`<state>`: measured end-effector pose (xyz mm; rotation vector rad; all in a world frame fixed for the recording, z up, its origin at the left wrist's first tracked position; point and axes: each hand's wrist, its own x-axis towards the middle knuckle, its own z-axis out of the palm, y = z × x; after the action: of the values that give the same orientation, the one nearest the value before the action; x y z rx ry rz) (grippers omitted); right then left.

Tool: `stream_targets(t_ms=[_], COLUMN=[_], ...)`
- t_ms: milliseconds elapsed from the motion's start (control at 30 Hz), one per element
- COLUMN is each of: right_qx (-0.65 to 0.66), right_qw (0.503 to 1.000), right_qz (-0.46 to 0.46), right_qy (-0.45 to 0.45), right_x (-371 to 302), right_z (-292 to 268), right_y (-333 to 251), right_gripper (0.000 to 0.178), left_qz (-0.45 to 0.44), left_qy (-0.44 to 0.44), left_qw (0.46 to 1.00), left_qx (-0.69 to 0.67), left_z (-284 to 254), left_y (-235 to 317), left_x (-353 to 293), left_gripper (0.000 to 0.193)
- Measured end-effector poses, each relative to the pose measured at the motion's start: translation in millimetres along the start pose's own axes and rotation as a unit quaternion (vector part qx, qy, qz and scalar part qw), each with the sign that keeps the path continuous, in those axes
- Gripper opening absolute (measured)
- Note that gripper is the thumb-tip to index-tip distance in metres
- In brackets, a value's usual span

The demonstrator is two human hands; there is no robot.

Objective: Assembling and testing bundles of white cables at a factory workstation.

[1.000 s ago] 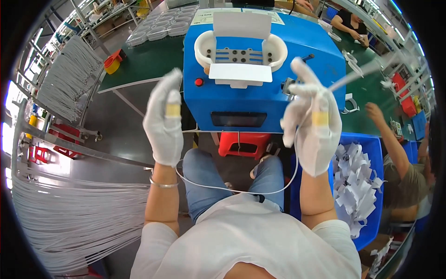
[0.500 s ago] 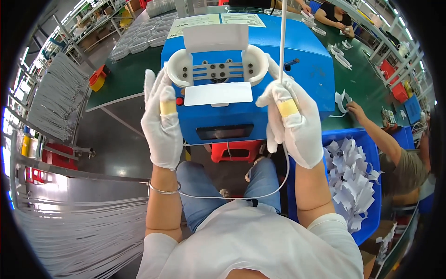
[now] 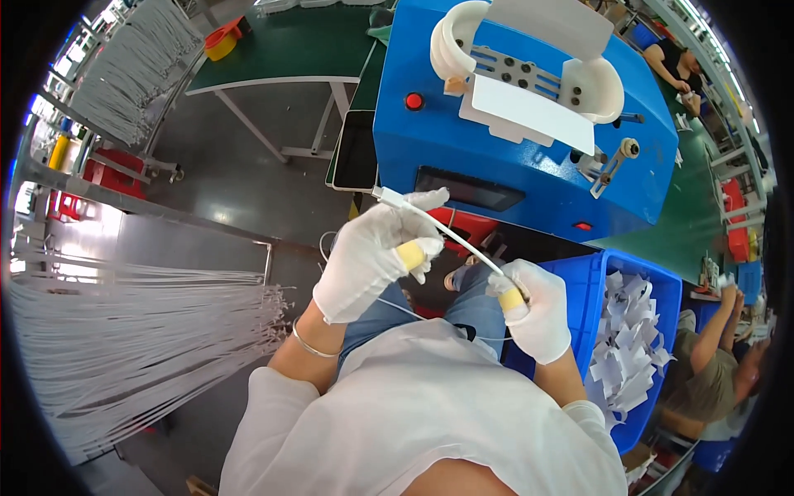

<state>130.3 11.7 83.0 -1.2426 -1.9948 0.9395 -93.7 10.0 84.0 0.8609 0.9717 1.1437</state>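
A white cable (image 3: 457,238) stretches slantwise between my two white-gloved hands, above my lap. My left hand (image 3: 372,260) pinches it close behind its plug end (image 3: 389,197), which sticks up past the fingers. Lower and to the right, my right hand (image 3: 536,312) closes round the same cable. Both gloves have yellow tape on a finger. A thin loop of cable hangs behind the hands. Ahead stands a blue machine (image 3: 413,145) with white curved cups (image 3: 597,93) and white flaps (image 3: 529,112) on top; neither hand touches it.
At my right side is a blue bin (image 3: 571,285) full of white paper scraps (image 3: 628,339). Many grey-white cables (image 3: 141,331) hang over a rack on the left. A green table (image 3: 289,50) holds a yellow-and-red tape dispenser (image 3: 222,43). Other people work on the right.
Both hands have come down and back from the machine, bringing the cable along. The cable, upright at my right hand before, now slants between both hands. My view has swung left and down.
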Motion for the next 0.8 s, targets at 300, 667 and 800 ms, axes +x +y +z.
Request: stream_targets(t_ms=[300,667,800], right_qx=[-0.058,-0.111,-0.118], right_qw=[0.995,0.986,0.985], right_qz=[-0.056,-0.096,-0.097], right_qy=[0.051,0.077,0.083], right_x=[4.4,4.6,4.3], right_z=[5.4,3.1,1.2], right_y=[1.0,2.8,3.5], right_gripper=[0.007,0.008,0.009], left_qz=[0.040,0.089,0.113], left_qy=[0.030,0.045,0.079], left_qw=[0.998,0.994,0.989], left_qx=[-0.027,-0.033,-0.049], left_z=[-0.6,-2.9,-0.2], left_y=[0.2,5.2,7.0], left_x=[-4.2,-1.5,0.3], left_gripper=[0.026,0.041,0.029])
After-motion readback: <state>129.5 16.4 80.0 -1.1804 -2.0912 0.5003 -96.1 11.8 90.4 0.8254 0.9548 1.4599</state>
